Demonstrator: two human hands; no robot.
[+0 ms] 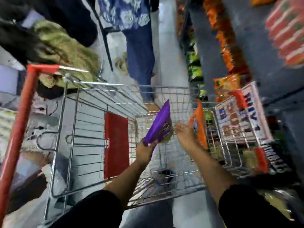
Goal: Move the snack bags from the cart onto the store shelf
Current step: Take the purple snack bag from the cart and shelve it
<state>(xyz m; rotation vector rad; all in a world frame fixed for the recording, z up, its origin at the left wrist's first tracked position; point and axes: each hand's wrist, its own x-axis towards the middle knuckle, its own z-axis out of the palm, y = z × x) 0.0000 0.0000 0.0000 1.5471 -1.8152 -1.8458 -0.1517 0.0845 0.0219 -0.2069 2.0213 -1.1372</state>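
Observation:
A wire shopping cart [164,87] with red trim fills the middle of the blurred head view. My left hand [144,151] grips the lower end of a purple snack bag [162,125], held upright inside the basket. My right hand [185,134] reaches into the basket with fingers apart, touching the side of an orange snack bag [199,124] that stands against the cart's right wall. Whether it grips the orange bag is unclear. The store shelf [230,51] with orange and green snack bags runs along the right.
Another person in blue trousers [139,60] stands in the aisle beyond the cart. The cart's red child-seat flap [116,145] and red handle [19,122] lie to the left. More packets sit on low shelves at the right [250,155].

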